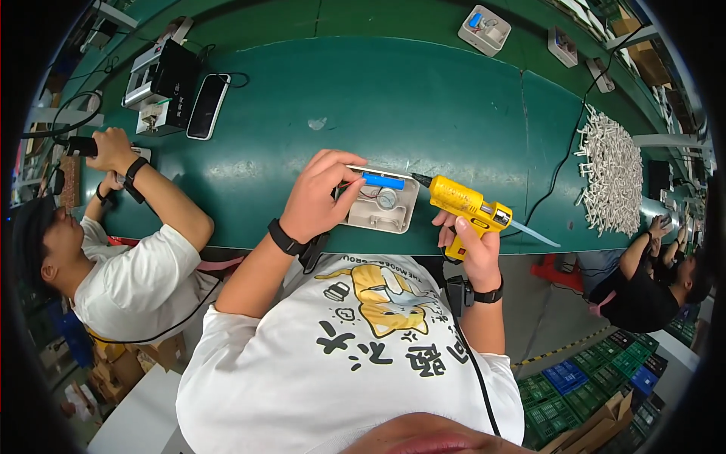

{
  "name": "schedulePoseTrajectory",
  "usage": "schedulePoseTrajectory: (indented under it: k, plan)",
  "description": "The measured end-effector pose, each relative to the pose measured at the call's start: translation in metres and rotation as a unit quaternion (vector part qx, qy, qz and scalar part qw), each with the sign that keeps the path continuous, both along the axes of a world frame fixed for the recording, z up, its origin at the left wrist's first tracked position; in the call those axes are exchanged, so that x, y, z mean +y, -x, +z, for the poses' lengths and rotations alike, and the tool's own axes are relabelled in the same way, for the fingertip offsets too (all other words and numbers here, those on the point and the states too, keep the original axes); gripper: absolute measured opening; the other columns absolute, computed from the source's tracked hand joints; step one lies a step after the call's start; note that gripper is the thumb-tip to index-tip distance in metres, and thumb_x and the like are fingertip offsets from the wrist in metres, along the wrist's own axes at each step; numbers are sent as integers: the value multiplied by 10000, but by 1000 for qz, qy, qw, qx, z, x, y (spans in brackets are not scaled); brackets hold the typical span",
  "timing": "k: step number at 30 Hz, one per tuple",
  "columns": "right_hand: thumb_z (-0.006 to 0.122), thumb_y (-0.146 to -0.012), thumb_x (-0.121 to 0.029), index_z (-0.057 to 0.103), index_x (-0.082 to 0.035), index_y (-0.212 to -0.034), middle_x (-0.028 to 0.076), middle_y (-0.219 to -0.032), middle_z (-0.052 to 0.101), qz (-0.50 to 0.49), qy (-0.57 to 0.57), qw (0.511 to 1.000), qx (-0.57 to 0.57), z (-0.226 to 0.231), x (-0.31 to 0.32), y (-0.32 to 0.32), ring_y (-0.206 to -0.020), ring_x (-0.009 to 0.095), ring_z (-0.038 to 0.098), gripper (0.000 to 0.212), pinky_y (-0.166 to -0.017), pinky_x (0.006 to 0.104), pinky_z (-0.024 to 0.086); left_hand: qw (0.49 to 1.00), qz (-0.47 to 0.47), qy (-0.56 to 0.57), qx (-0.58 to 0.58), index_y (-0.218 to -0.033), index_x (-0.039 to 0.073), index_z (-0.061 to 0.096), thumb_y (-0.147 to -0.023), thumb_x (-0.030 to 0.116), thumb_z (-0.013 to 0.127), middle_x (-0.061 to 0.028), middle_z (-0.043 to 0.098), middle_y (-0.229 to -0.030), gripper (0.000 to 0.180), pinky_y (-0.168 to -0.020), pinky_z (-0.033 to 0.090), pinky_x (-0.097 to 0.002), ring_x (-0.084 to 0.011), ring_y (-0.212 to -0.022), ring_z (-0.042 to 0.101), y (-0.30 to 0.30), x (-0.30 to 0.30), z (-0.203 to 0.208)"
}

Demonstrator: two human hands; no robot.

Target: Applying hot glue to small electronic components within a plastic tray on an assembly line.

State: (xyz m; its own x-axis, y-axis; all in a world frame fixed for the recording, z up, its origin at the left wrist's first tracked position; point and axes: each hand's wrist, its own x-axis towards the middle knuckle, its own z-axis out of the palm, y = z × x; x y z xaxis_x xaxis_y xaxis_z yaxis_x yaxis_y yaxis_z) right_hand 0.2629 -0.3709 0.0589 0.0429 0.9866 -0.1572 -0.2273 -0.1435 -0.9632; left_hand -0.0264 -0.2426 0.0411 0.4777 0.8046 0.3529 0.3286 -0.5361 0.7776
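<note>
A shallow off-white plastic housing (407, 215) lies on the green table in front of me. Inside it are a round part (386, 199) and thin wires. Along its far wall sits a blue cylindrical battery (384, 181). My left hand (321, 193) is closed at the housing's left side, thumb and forefinger around the battery's left end; its other fingers bend above the housing. My right hand (475, 246) grips the handle of a yellow hot glue gun (457, 198). The gun's dark nozzle points left, close to the housing's far right corner. A pale glue stick (535, 234) protrudes from its back.
A heap of small white parts (611, 170) covers the table's right side, near a black cable (566, 163). Further housings (484, 30) stand beyond the far edge. A phone (208, 106) and black box (175, 87) lie left, beside a co-worker (128, 265). More people work at right.
</note>
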Motion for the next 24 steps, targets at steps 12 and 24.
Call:
schedulePoseTrajectory:
  k: [12, 24]
  plan:
    - [576, -1090, -212, 622, 28, -1102, 232, -1191, 709, 16, 25, 990, 136, -2, 20, 27, -1269, 449, 680, 244, -1130, 582, 536, 998, 20, -49, -28, -924, 30, 680, -898, 1, 793, -123, 743, -1218, 120, -901, 549, -415, -329, -1061, 682, 5, -4, -8]
    - [625, -1087, -206, 684, 16, -1099, 130, -1074, 751, 49, 57, 997, -16, 20, 24, 20, -907, 244, 714, 229, -840, 384, 591, 971, 166, 64, -160, -991, 25, 650, -996, 30, 736, -135, 765, -1136, 86, -796, 573, -367, -271, -960, 727, -6, -13, -31]
